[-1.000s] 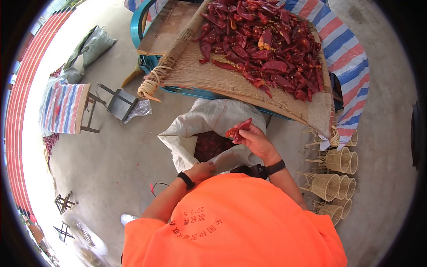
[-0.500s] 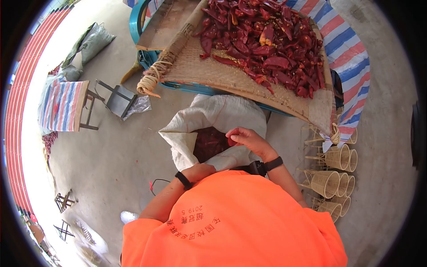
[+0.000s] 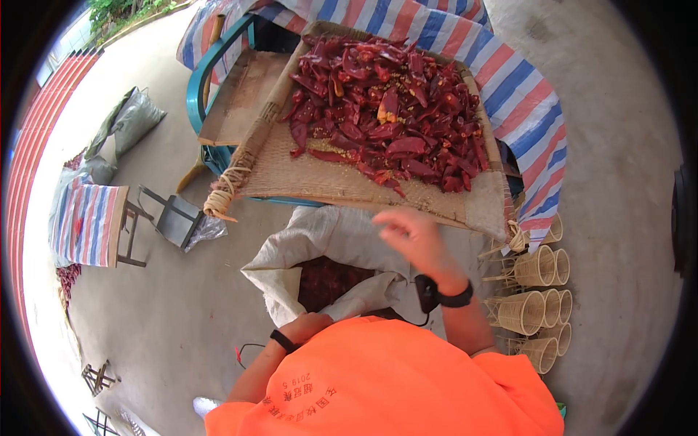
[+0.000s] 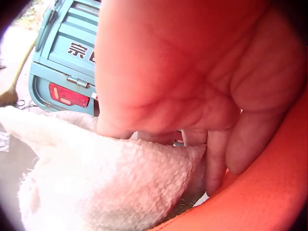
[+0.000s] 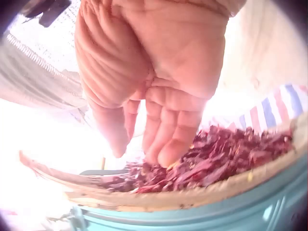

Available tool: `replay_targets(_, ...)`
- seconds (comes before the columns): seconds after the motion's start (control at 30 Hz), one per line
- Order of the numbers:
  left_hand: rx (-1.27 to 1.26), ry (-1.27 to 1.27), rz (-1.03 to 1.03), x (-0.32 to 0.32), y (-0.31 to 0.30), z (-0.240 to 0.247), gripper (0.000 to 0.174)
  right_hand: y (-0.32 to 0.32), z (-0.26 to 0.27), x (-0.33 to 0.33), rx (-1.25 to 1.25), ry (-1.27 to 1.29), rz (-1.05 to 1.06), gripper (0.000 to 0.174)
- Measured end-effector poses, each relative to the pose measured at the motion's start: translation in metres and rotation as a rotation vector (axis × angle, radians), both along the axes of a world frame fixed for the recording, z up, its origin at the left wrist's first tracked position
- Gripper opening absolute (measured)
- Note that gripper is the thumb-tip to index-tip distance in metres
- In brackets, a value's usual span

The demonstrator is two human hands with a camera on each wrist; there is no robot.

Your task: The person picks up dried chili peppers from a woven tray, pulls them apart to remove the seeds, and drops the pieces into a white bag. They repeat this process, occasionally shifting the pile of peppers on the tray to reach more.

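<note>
My left hand (image 3: 308, 326) holds the near rim of the white woven sack (image 3: 318, 231), its fingers passing behind the cloth in the left wrist view. Dark red peppers (image 3: 331, 282) show inside the sack's mouth. Above the sack's right side, my right hand (image 3: 418, 243) is blurred, with nothing in its loosely bent fingers. Its fingertips (image 5: 172, 153) point down toward a heap of red chili peppers (image 5: 216, 159) in the right wrist view. That heap lies with scattered yellow seeds on a woven bamboo tray (image 3: 280, 171) beyond the sack.
The tray rests on a teal vehicle (image 4: 62, 48) beside a striped tarp (image 3: 527, 102). Cone-shaped wicker baskets (image 3: 523, 312) stand at the right. To the left are a dark stool (image 3: 179, 218) and a table with striped cloth (image 3: 87, 225).
My right hand lowered a red pepper toward the sack's mouth, then rose without it toward the tray. The left hand stayed at the rim. The head view has shifted.
</note>
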State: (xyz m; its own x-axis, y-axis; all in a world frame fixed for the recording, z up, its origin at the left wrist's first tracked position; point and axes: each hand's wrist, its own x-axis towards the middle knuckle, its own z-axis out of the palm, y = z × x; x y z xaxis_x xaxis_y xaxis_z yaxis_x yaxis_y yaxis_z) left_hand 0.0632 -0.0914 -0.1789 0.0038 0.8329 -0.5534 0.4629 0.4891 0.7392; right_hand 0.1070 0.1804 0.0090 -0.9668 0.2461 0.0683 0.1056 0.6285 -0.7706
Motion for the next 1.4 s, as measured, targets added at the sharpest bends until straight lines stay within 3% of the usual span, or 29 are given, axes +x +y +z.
replay_targets(0.03, -0.007, -0.025, 0.017, -0.002, 0.0, 0.014, 0.034, 0.012, 0.013, -0.006, 0.091, 0.077, -0.095, 0.037)
replay_targets(0.1, -0.003, -0.013, 0.017, -0.003, 0.002, 0.014, 0.035, 0.043, 0.025, -0.018, 0.649, 0.152, -0.168, 0.053)
replay_targets(0.2, -0.058, -0.09, 0.08, -0.004, 0.002, 0.013, 0.033, 0.092, 0.008, -0.042, 0.796, 0.004, -0.205, 0.07)
replay_targets(0.3, -0.178, -0.284, 0.224, -0.001, 0.002, 0.013, 0.03, 0.112, -0.001, -0.063, 0.983, -0.084, -0.121, 0.076)
replay_targets(0.4, -0.199, -0.229, 0.17, -0.002, 0.005, 0.02, 0.029, 0.118, -0.011, -0.078, 0.987, -0.223, -0.087, 0.077)
replay_targets(0.47, -0.304, -0.532, 0.379, 0.003, -0.002, -0.04, 0.029, 0.119, -0.009, -0.085, 1.009, -0.228, -0.063, 0.072)
replay_targets(0.53, -0.285, -0.526, 0.347, 0.002, 0.0, -0.033, 0.029, 0.12, -0.007, -0.09, 1.006, -0.269, -0.051, 0.067)
replay_targets(0.6, -0.141, -0.204, 0.076, -0.003, 0.002, -0.016, 0.029, 0.124, -0.011, -0.091, 1.004, -0.206, -0.087, 0.061)
replay_targets(0.67, -0.152, -0.43, 0.237, 0.002, -0.005, -0.057, 0.029, 0.133, -0.018, -0.091, 1.005, -0.171, -0.124, 0.055)
replay_targets(0.73, -0.163, -0.441, 0.237, 0.002, -0.002, -0.048, 0.03, 0.141, -0.02, -0.09, 1.007, -0.167, -0.162, 0.047)
replay_targets(0.8, -0.174, -0.233, 0.079, -0.002, 0.004, -0.029, 0.03, 0.147, -0.013, -0.085, 0.893, -0.132, -0.238, 0.043)
replay_targets(0.87, -0.064, -0.236, 0.003, -0.008, 0.004, -0.021, 0.031, 0.156, -0.006, -0.082, 0.722, -0.081, -0.295, 0.04)
replay_targets(1.0, 0.282, -0.02, -0.094, -0.011, -0.009, -0.052, 0.032, 0.169, 0.01, -0.067, 0.186, 0.012, -0.429, 0.036)
replay_targets(1.1, 0.285, 0.272, -0.118, -0.016, -0.005, -0.036, 0.031, 0.161, 0.023, -0.053, -0.25, 0.064, -0.486, 0.029)
replay_targets(1.2, 0.46, 0.043, 0.236, -0.022, -0.006, -0.032, 0.034, 0.147, 0.024, -0.035, -0.742, 0.26, -0.424, 0.022)
replay_targets(1.23, 0.417, 0.034, 0.246, -0.029, 0.003, 0.001, 0.031, 0.142, 0.023, -0.027, -0.898, 0.285, -0.364, 0.02)
replay_targets(1.4, 0.558, -0.551, 0.655, -0.037, 0.037, 0.083, 0.039, 0.05, 0.027, 0.003, -1.283, 0.207, -0.162, 0.028)
